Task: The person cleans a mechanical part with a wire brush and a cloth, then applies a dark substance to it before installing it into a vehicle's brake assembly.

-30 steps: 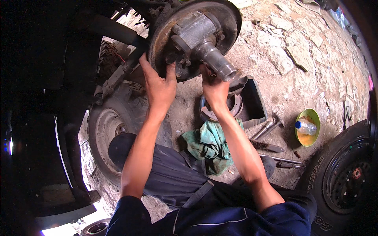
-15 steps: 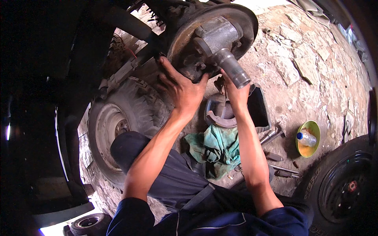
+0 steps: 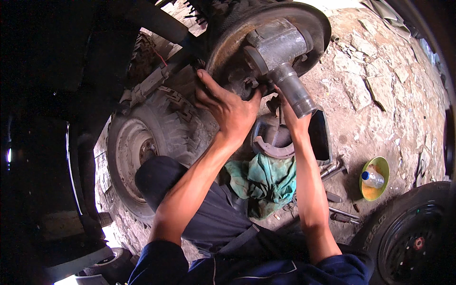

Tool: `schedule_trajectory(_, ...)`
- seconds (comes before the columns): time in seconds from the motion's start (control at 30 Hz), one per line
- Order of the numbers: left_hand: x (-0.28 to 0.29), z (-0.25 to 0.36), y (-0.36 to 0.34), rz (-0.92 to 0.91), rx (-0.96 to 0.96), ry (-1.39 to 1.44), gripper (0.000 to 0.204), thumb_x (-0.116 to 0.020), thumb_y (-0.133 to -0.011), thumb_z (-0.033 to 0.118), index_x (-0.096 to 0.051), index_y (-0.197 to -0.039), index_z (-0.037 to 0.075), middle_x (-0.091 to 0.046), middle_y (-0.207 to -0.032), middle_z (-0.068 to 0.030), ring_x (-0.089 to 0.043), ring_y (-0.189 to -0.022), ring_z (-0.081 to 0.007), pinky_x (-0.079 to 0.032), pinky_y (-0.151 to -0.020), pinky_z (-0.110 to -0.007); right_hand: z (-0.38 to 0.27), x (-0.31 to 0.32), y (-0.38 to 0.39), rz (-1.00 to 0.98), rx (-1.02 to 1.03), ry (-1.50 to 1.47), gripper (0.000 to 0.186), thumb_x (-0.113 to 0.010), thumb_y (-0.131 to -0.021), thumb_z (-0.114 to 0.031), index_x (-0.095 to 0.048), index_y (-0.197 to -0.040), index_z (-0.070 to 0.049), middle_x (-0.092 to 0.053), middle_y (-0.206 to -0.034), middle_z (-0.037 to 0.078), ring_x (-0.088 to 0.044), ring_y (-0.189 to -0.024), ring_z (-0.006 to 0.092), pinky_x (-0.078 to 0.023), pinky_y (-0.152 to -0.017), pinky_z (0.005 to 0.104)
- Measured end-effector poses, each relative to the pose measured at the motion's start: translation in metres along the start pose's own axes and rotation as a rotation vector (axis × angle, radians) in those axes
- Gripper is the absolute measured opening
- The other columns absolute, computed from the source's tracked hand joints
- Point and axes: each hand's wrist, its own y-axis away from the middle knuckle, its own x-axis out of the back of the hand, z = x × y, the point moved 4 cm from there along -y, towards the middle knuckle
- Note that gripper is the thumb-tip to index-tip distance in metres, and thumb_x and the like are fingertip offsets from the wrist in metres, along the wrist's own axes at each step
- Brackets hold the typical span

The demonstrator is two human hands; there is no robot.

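A round, rusty brake backing plate (image 3: 223,54) hangs at the top middle, carrying a grey metal cylinder housing (image 3: 278,40). A threaded axle spindle (image 3: 293,90) sticks out toward me. My left hand (image 3: 232,114) grips the plate's lower left rim, with its index finger stretched along the edge and its thumb near a bolt; some fingertips are hidden behind. My right hand (image 3: 295,118) reaches up under the spindle, which covers its fingers, so what it touches cannot be made out. Below lies a curved brake shoe (image 3: 274,148) by a dark open container (image 3: 321,135).
A green rag (image 3: 268,183) lies below the brake shoe. Hand tools (image 3: 335,168) are on the stony ground at right, near a green bowl (image 3: 382,166) with a plastic bottle (image 3: 372,179). Tyred wheels stand left (image 3: 135,152) and lower right (image 3: 403,237). Dark vehicle framework (image 3: 159,26) fills the left.
The plate and spindle sit slightly farther right and lower in the view, and the surroundings have shifted a little too. Both hands keep about the same places against the plate and spindle.
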Motion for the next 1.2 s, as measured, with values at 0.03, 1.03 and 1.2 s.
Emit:
schedule_trajectory(0.03, -0.001, -0.001, 0.001, 0.008, 0.003, -0.026, 0.128, -0.086, -0.063, 0.033, 0.007, -0.139, -0.013, -0.014, -0.134, -0.0447, -0.025, -0.119, -0.052, -0.02, -0.093, -0.066, -0.001, -0.004, 0.0, -0.004, 0.022, 0.051, 0.022, -0.065, -0.074, -0.002, -0.06, -0.095, 0.003, -0.064, -0.078, 0.015, -0.064, -0.071, 0.0255, -0.048, -0.066, 0.0322)
schedule_trajectory(1.03, -0.001, -0.005, 0.001, -0.031, 0.062, 0.066, 0.127, -0.083, -0.065, 0.02, 0.015, -0.14, -0.01, -0.002, -0.144, -0.0393, -0.017, -0.125, -0.0567, -0.01, -0.105, -0.065, -0.06, -0.029, 0.014, 0.016, 0.452, 0.413, 0.023, -0.06, -0.085, -0.007, -0.061, -0.105, 0.006, -0.062, -0.095, 0.026, -0.061, -0.089, 0.0418, -0.047, -0.082, 0.0463)
schedule_trajectory(1.2, 0.0, 0.001, 0.001, 0.0, 0.04, 0.054, 0.123, -0.082, -0.065, 0.024, 0.008, -0.142, -0.009, -0.01, -0.143, -0.0384, -0.025, -0.119, -0.0523, -0.018, -0.099, -0.064, -0.048, -0.024, 0.01, 0.004, 0.349, 0.284, 0.018, -0.058, -0.087, -0.008, -0.062, -0.101, 0.003, -0.063, -0.091, 0.026, -0.061, -0.086, 0.0435, -0.047, -0.08, 0.046)
